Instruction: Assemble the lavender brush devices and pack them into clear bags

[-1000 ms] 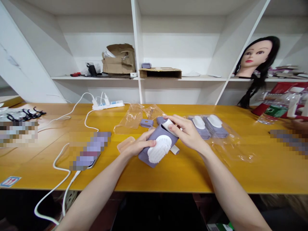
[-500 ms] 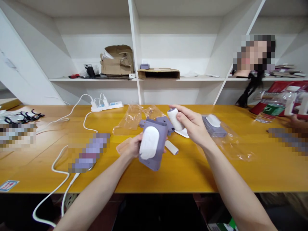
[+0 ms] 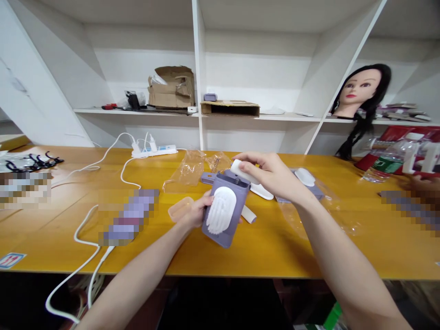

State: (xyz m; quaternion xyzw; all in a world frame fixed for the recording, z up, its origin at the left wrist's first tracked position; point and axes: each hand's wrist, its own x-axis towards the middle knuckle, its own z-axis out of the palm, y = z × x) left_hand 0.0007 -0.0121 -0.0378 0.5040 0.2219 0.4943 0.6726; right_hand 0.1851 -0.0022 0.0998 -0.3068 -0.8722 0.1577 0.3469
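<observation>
My left hand (image 3: 199,210) grips a purple case (image 3: 237,208) with a white ribbed oval pad (image 3: 222,210) on its front. The case is tilted, its open top facing up, and a dark spring-like part shows inside. Just above that opening, my right hand (image 3: 266,172) holds a white roller (image 3: 244,171) between thumb and fingers. Another white roller (image 3: 249,214) lies on the table, partly behind the case. A purple piece (image 3: 208,178) and a white oval part (image 3: 263,191) are behind it.
Clear plastic wrap (image 3: 187,172) and a translucent oval piece (image 3: 181,209) lie left of the case. A second purple case (image 3: 318,194) sits right. A power strip (image 3: 154,151), bottle (image 3: 383,162) and mannequin head (image 3: 360,91) are farther off; another person's hand (image 3: 424,185) shows at right.
My right hand has turned the roller from nearly upright to slanted and brought it over the case's opening. The purple case has shifted slightly right and its open top now shows.
</observation>
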